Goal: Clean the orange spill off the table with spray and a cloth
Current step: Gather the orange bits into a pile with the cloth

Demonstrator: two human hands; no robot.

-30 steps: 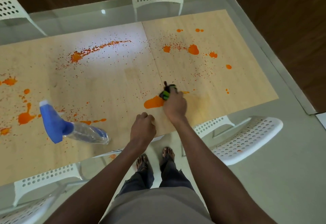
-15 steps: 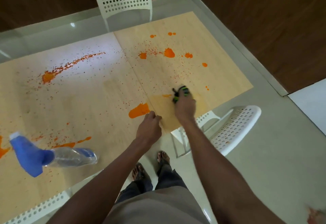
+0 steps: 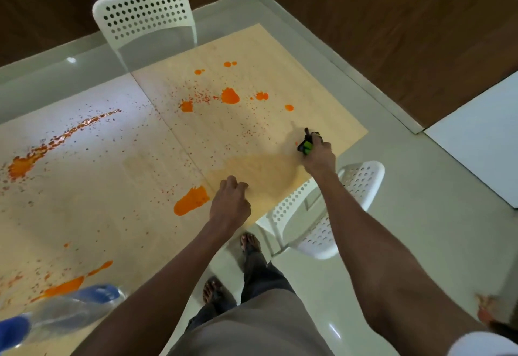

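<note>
Wiping was the step in hand, as we judged it. We had our right hand [image 3: 318,156] out over the near right corner of the table [image 3: 322,86], fingers clenched round a bunched green and black cloth [image 3: 306,145] pressed to the wood. A damp, darker smear [image 3: 252,168] ran from the cloth leftward toward our left hand [image 3: 229,201], which rested near the near edge with its fingers curled on nothing (a loose fist, as far as we could see).

Most of the orange spill [image 3: 192,200] was not yet cleaned. 1 large blot lay just left of our left hand, several blots [image 3: 230,95] sat farther off toward the white chair [image 3: 144,16], and a long streak [image 3: 56,142] crossed the far left. The spray bottle [image 3: 64,311] lay on its side at the near left, well apart from both hands.

Our next move, we judged, called for carrying the cloth left across the big near blot, pressing flat so the wet orange lifted rather than spread.
</note>
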